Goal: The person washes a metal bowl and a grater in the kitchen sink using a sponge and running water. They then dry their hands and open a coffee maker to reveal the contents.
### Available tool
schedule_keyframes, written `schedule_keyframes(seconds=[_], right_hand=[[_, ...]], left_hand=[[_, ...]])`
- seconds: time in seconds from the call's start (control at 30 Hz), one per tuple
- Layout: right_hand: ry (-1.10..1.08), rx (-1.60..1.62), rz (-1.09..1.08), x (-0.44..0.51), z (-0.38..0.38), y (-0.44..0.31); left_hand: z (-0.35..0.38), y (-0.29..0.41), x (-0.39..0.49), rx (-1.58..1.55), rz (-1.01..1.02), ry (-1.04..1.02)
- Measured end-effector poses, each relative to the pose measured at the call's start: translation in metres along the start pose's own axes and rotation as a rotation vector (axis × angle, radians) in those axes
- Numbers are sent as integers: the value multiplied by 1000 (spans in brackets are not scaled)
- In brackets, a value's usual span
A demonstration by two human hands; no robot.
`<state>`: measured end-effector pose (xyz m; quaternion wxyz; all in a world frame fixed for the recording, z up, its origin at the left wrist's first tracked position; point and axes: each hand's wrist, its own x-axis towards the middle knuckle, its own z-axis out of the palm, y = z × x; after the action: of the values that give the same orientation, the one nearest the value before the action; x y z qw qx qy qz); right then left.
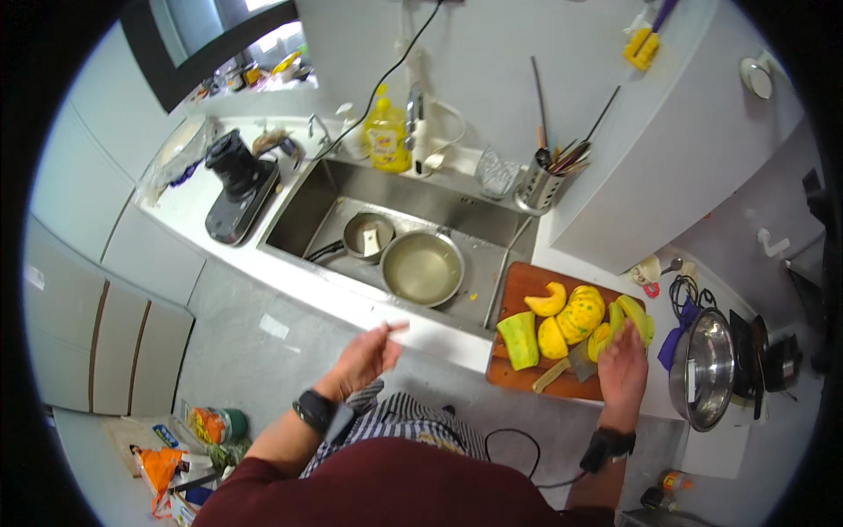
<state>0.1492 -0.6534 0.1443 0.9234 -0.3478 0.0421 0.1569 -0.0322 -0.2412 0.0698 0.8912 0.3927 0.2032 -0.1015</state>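
My left hand hangs in front of the sink's edge, slightly blurred, with fingers partly curled and nothing visible in it. Over the right end of a wooden cutting board, my right hand reaches to peeled yellow-green squash pieces; whether it grips one is hidden. On the board lie a curved orange-yellow piece, a ribbed yellow chunk with green flecks, a yellow piece and a greenish cylindrical piece. A knife with a wooden handle rests at the near edge, its blade partly under squash.
The steel sink holds a bowl of cloudy water and a small pan. Behind it stand a yellow detergent bottle and a utensil holder. A steel basin stands right of the board; a black-grey appliance is left.
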Motion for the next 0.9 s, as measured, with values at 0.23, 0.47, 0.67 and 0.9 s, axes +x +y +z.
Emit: schedule_keyframes(seconds=[0.23, 0.47, 0.67, 0.9], right_hand=[[-532, -339, 99, 78, 156, 162], [-688, -1619, -430, 44, 231, 346], [-812, -1188, -12, 39, 286, 366], [-613, -1798, -375, 105, 252, 349]], left_hand=[[-40, 68, -29, -644, 265, -377], [-113, 92, -69, -752, 361, -321], [-152, 112, -106, -841, 434, -322], [-150, 105, -166, -967, 726, -435]])
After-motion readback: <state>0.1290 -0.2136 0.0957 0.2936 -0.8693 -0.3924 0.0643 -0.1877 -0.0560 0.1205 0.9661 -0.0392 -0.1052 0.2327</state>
